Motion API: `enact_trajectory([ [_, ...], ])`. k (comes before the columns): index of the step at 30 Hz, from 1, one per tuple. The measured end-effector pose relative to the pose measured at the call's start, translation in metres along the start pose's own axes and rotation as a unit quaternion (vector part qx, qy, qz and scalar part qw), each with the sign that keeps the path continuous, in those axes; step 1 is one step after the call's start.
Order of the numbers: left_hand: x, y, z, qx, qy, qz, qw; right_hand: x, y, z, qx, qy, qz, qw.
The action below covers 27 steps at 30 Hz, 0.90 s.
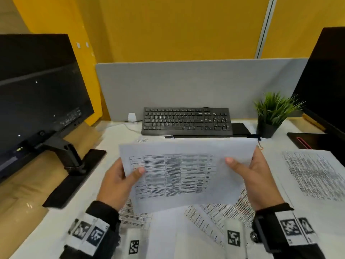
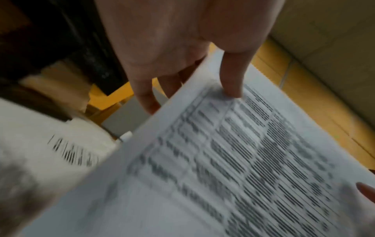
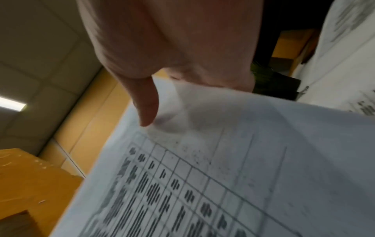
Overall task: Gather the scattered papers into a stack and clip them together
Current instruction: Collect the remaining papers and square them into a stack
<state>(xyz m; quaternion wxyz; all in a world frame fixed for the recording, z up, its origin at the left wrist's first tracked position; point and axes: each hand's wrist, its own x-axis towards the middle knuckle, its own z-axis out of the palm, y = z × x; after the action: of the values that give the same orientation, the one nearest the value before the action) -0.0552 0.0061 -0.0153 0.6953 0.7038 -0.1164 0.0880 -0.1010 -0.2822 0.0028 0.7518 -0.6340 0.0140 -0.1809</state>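
Gripping one printed sheet (image 1: 186,172), both hands (image 1: 119,182) left other papers (image 1: 315,174) scattered, with seemingly no clip visible.

Black sleeves (image 1: 101,210), white wristbands (image 1: 87,233) printed with black square markers on both forearms

Your head view is evenly lit, edges bowed; both wrist views are dim, and motion-blurred across the paper (image 2: 233,160).
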Motion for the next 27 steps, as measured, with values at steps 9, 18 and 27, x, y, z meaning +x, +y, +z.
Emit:
enact_trajectory([
  [9, -0.006, 0.040, 0.031, 0.093, -0.005, 0.129, 0.987, -0.014, -0.053, 0.043, -0.527, 0.036, -0.277, 0.803],
  [18, 0.015, 0.059, 0.029, -0.005, 0.100, 0.143, 0.985, 0.004, -0.053, 0.041, -0.135, -0.018, -0.171, 0.976],
  [27, -0.004, -0.009, 0.036, 0.024, 0.067, -0.031, 0.997, 0.001, 0.010, 0.025, -0.071, -0.071, 0.103, 0.990],
])
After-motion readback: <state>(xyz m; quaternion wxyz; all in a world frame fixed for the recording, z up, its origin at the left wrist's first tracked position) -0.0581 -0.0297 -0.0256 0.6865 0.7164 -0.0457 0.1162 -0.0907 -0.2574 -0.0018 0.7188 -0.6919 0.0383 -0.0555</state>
